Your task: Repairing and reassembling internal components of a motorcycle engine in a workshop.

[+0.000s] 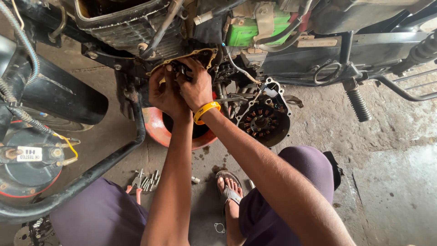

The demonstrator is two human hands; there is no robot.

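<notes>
Both hands meet at the open side of the motorcycle engine (207, 59), above the red basin (157, 130) on the floor. The left hand (165, 93) and right hand (196, 86) are curled together around a small dark part (181, 69), pressed against the gasket-edged opening.

One head-worn camera looks steeply down, close over the motorcycle engine (200, 59) and floor (391, 182).

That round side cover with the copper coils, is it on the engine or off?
Off. The round dark metal cover with copper coils hangs beside the engine, its inner side showing, while both hands, left and right, work at the uncovered opening.
</notes>
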